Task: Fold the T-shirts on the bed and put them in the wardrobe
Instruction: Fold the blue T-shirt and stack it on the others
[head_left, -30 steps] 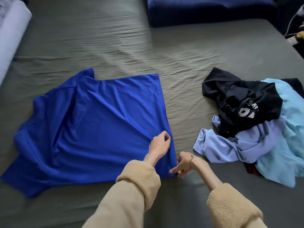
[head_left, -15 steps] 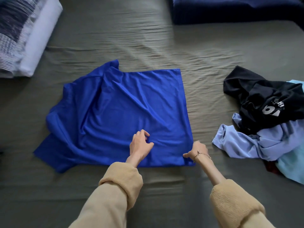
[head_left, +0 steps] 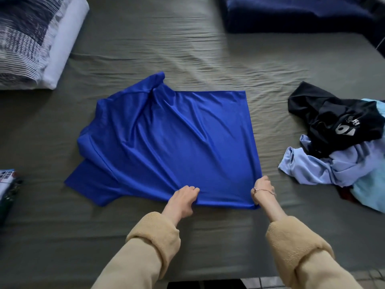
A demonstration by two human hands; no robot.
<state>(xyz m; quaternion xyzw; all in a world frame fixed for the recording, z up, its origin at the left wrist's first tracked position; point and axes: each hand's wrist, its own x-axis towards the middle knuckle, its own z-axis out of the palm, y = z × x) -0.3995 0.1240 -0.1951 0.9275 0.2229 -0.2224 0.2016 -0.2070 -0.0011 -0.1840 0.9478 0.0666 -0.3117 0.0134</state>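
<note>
1 rumpled royal-blue T-shirt (head_left: 166, 138), half-flattened

Rolled tan fleece sleeves (head_left: 154, 230) — thin chain bracelet (head_left: 264, 190) at right wrist.

A wide bed (head_left: 187, 49) fills the view, covered by a wrinkled olive-grey sheet (head_left: 208, 65). A folded striped duvet (head_left: 31, 38) with a white edge lies at its far left corner, and a dark blue cushion (head_left: 291, 15) at the far right. Pale floor tiles (head_left: 262, 282) show past the bed's near edge. Soft, dim light falls evenly.
</note>
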